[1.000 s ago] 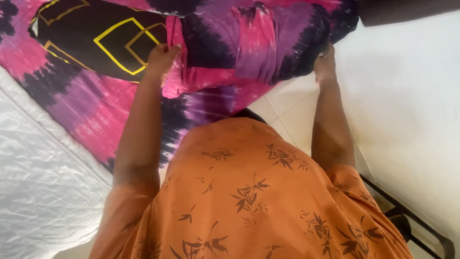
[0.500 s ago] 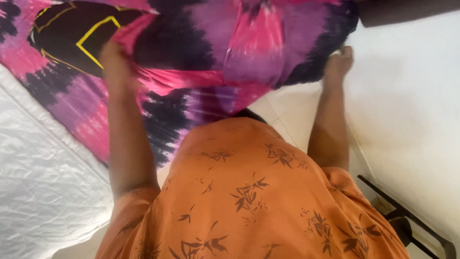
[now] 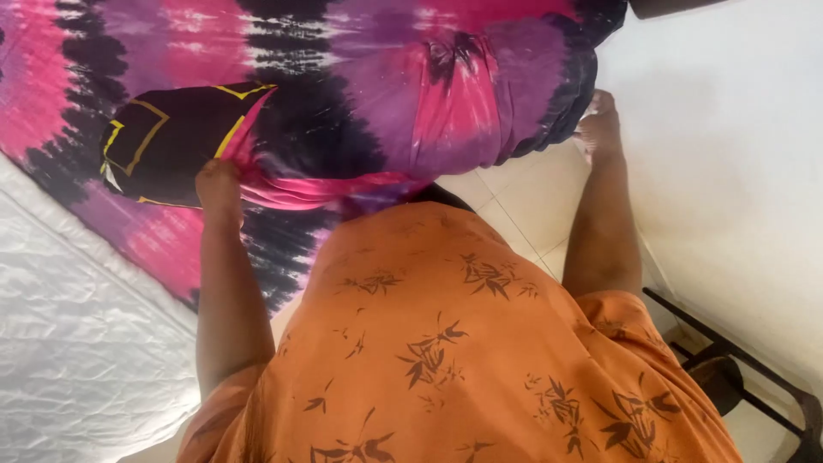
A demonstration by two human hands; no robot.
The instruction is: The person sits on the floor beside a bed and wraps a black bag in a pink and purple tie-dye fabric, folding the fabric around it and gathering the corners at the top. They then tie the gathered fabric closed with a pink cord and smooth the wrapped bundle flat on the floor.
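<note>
While left hand (image 3: 219, 184) pinches the cover (image 3: 411, 103) hem over the dark pillow (image 3: 167, 137) on the mattress (image 3: 77, 343), right hand (image 3: 596, 129) grips its far end; loose hem likely slips.

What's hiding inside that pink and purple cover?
A black pillow with yellow lines pokes out of the pink and purple cover by the left hand. The rest is covered; the right hand grips the far end.

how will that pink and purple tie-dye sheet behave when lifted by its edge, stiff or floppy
Probably floppy: the tie-dye sheet bunches into folds where the left hand and right hand grip it. It looks thin and light, draping over the dark pillow, so it would likely sag between the hands.
</note>
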